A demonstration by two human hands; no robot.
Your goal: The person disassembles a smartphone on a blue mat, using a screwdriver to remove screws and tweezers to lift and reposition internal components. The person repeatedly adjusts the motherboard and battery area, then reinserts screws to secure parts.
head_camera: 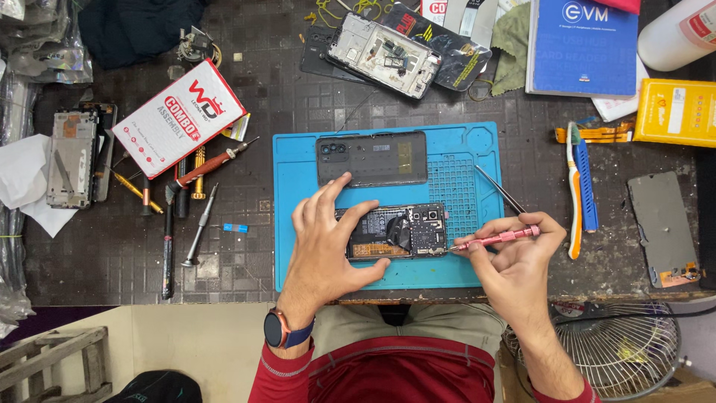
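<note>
Light: bright, even, from overhead.
Shadows: soft and short under the left hand (326, 242) and right hand (514, 261).
Glare: mild sheen on the black back cover (371, 158) (no blown-out patches).
Focus: sharp at centre.
Edges: slight wide-angle bending near corners.
</note>
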